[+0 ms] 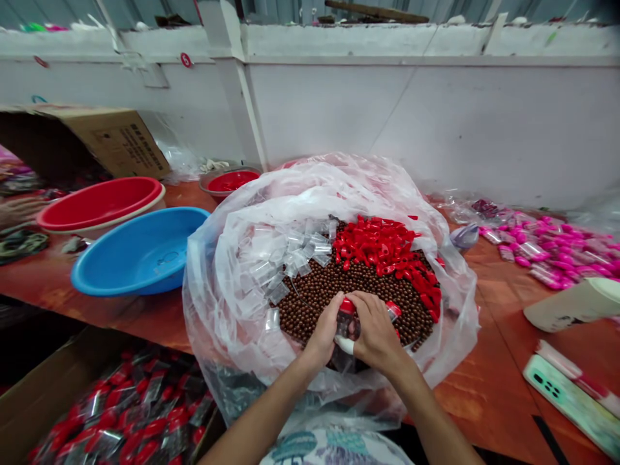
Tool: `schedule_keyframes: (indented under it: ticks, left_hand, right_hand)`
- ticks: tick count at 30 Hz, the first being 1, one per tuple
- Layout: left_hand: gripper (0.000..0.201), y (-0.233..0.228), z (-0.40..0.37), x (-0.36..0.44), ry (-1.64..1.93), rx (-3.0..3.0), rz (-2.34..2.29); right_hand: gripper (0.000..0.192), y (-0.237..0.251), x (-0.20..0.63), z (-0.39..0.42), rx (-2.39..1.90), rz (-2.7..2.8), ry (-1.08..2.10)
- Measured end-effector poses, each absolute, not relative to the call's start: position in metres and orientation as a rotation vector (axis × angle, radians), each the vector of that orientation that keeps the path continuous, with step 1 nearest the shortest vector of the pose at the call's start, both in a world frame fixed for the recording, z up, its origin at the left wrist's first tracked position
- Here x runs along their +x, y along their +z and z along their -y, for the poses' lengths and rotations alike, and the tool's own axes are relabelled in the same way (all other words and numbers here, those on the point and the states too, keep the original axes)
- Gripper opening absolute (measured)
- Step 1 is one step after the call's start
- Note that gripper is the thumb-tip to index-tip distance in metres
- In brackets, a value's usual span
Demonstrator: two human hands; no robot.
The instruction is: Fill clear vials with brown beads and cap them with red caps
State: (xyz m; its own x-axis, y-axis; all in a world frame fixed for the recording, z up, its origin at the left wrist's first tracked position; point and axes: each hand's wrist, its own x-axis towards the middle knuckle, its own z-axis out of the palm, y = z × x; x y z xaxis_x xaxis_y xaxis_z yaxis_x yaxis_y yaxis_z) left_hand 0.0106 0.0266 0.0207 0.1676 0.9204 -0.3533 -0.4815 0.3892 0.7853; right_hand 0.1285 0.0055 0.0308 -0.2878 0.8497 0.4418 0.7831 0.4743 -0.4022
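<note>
Holding red-capped clear tube (pixel 345 318), hands (pixel 353 332).

There was only the one view, from a camera on the person's head. It looked forward and down across the wooden table (pixel 489 387) toward the white wall (pixel 436 123) beyond, sitting close above the big plastic bag (pixel 242 258) at frame centre, forearms entering from the bottom edge.

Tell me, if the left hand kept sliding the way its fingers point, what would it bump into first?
The left hand points right, so it would probably first meet the right hand, already touching it around the small packet.
</note>
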Motion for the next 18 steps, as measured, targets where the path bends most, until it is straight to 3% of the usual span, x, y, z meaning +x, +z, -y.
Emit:
schedule_keyframes:
  ticks: [6, 11, 13, 16, 18]
  left_hand:
    - [0.035, 0.015, -0.021, 0.013, 1.200, 0.842, -0.969]
    - [0.042, 0.025, -0.023, 0.004, 1.124, 0.782, -0.913]
    - [0.045, 0.028, -0.026, -0.008, 1.035, 0.773, -0.911]
    - [0.047, 0.027, -0.028, -0.031, 0.950, 0.814, -1.017]
    - [0.046, 0.023, -0.024, -0.043, 0.844, 0.982, -1.134]
  right_hand:
    - [0.060, 0.020, 0.123, -0.002, -1.317, 2.086, 0.067]
    - [0.073, 0.021, 0.144, 0.003, -1.332, 2.119, 0.305]
    - [0.063, 0.019, 0.169, 0.006, -1.430, 1.978, 0.413]
    - [0.028, 0.009, 0.208, 0.015, -1.676, 1.711, 0.523]
    - [0.024, 0.000, 0.221, 0.025, -1.825, 1.714, 0.579]
